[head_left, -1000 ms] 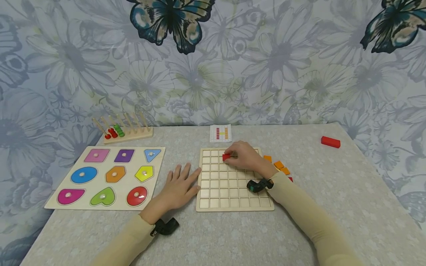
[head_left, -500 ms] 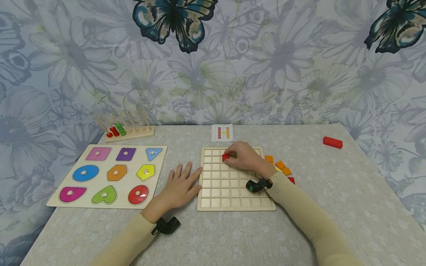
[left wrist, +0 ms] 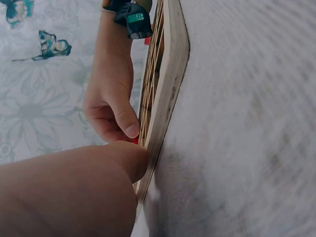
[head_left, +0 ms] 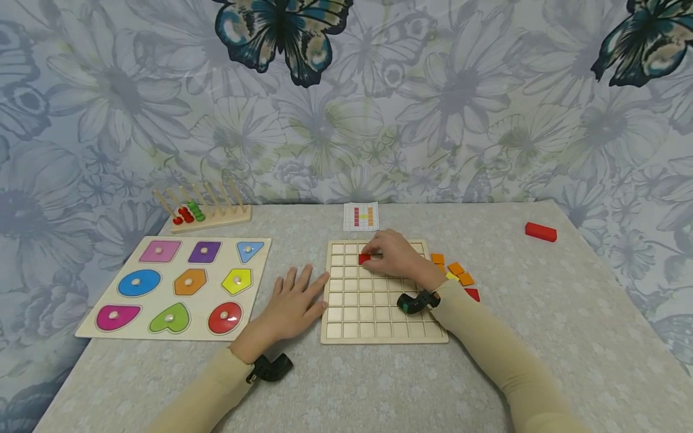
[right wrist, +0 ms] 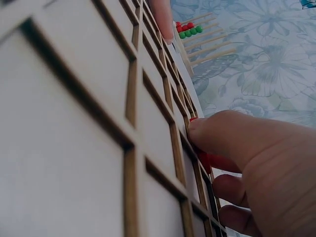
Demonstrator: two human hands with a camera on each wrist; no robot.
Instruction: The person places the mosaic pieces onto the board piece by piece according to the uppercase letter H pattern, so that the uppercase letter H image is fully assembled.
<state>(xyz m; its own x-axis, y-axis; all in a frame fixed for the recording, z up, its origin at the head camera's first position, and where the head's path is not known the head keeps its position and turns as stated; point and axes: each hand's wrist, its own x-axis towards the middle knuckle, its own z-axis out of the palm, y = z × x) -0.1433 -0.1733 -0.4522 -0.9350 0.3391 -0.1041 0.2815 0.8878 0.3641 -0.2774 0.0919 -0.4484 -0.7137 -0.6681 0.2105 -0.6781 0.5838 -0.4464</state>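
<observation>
My right hand [head_left: 395,257] pinches a small red square tile [head_left: 364,259] over the wooden grid board [head_left: 357,300], near its upper rows. In the right wrist view the red tile [right wrist: 205,162] sits between thumb and fingers, low against the grid bars; whether it is seated in a cell cannot be seen. My left hand [head_left: 292,310] lies with spread fingers on the table, its fingertips at the board's left edge. In the left wrist view the left thumb [left wrist: 132,158] touches the side of the board.
Several orange tiles [head_left: 455,268], a yellow tile [head_left: 452,276] and a red tile [head_left: 473,294] lie right of the board. A pattern card [head_left: 361,216] is behind it. Leftward are a knobbed shape puzzle [head_left: 178,316] and a peg stand with beads [head_left: 216,221]. A red block [head_left: 541,231] lies far right.
My right hand has shifted slightly left with the red tile and a little toward me. The left hand keeps its place beside the board.
</observation>
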